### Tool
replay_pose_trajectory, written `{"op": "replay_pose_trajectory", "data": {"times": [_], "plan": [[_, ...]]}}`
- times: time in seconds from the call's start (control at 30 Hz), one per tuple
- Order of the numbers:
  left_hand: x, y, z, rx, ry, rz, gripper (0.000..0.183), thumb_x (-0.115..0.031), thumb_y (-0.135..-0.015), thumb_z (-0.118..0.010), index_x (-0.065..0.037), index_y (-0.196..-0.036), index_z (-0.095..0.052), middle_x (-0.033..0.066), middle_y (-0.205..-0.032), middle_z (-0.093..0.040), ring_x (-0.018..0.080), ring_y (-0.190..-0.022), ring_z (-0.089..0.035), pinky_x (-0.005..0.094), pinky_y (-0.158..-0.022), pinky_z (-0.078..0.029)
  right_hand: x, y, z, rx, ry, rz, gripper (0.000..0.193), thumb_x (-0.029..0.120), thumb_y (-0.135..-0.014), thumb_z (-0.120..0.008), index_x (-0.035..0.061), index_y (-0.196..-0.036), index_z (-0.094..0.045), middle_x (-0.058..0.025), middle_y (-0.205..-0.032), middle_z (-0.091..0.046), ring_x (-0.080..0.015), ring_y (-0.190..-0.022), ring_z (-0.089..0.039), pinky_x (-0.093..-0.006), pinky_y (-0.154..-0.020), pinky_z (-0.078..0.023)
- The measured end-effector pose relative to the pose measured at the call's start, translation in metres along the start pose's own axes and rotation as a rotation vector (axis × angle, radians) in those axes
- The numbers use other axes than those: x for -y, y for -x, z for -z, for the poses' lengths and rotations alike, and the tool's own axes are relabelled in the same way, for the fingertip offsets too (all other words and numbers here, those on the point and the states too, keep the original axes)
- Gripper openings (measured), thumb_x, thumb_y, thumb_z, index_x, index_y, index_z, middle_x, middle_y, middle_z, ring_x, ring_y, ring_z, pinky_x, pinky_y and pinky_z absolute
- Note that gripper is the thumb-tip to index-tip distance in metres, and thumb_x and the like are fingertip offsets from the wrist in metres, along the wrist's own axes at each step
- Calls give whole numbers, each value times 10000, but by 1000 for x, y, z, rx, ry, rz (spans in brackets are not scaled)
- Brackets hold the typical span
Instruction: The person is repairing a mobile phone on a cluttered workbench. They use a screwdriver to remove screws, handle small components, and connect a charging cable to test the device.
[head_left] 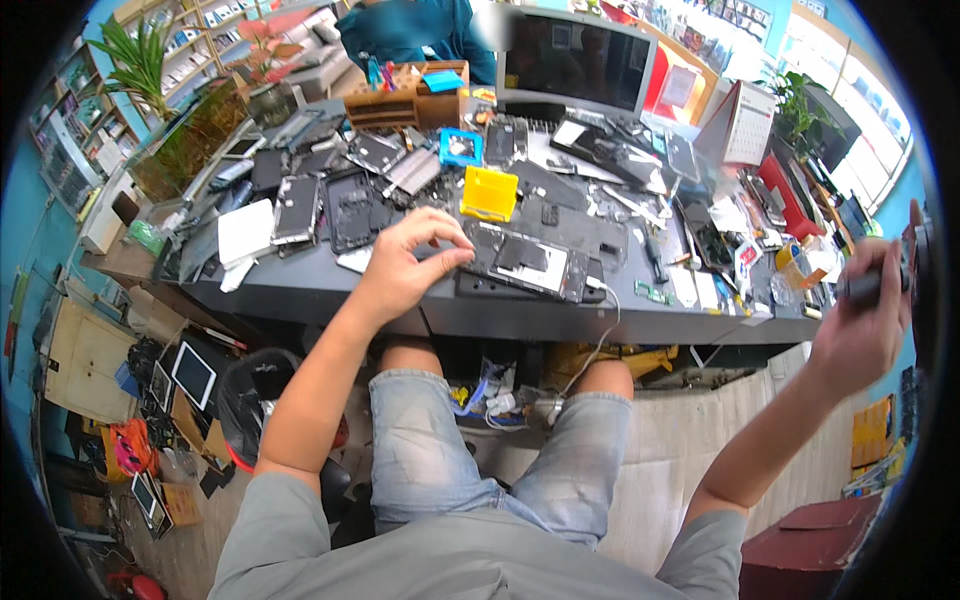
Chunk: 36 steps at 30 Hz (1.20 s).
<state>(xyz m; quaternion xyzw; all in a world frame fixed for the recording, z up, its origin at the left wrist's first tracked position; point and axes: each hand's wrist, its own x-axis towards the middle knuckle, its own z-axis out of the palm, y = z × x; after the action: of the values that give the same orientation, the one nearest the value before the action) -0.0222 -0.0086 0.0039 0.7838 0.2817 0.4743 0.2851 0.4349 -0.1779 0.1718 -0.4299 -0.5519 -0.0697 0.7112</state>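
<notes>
Your left grip (405, 265): thumb and finger bent close together at left end of opened phone (525, 262); whether pinching anything, unclear. Phone lies just right of that grip on table (690, 322), insides bare: opening looks done, refitting cover not. White cable (612, 310) meets phone's far end from grip; seating unclear. Your right grip (862, 335), well apart, closed around dark object (862, 290), fingers partly hiding it. Beyond left grip: yellow stand (488, 193).

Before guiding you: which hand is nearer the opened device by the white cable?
Left. The left hand is at the left end of the opened device; the right hand is well off to its right, gripping a dark object.
</notes>
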Motion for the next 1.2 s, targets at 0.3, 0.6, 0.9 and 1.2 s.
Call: {"op": "replay_pose_trajectory", "data": {"times": [0.3,0.6,0.9,1.2], "plan": [[2,1,8,11,-44,-12,125,-74,-992,-875,-43,-1113,-862,82,-1174,-795,191,-1083,-733,331,-922,-579,9,141,-126,767,-327,-253,408,61,-1181,-604,10,-1585,-593,-77,-810,-764,-114,-671,-660,-287,-624,-520],[-5,3,7,17,-61,17,115,-55,-999,-852,-30,-1111,-854,93,-1170,-802,234,-1156,-752,375,-1058,-567,-13,159,-209,548,-685,-681,701,31,-1085,-769,2,-1671,-384,-129,-1158,-751,-123,-860,-702,-284,-751,-599],[-6,0,6,22,-49,8,148,-42,-926,-925,-38,-1024,-814,80,-1167,-786,208,-1139,-744,370,-1051,-566,-26,178,-245,495,-535,-420,716,-16,-1086,-752,12,-1694,-374,-142,-1280,-728,-143,-1003,-754,-296,-903,-663],[-3,0,7,22,-28,26,150,-47,-920,-933,-42,-993,-801,74,-1175,-782,210,-1156,-739,371,-1064,-561,-27,188,-246,533,-498,-330,710,-5,-1074,-777,42,-1680,-409,-137,-1282,-747,-118,-1010,-753,-269,-896,-646]]}}
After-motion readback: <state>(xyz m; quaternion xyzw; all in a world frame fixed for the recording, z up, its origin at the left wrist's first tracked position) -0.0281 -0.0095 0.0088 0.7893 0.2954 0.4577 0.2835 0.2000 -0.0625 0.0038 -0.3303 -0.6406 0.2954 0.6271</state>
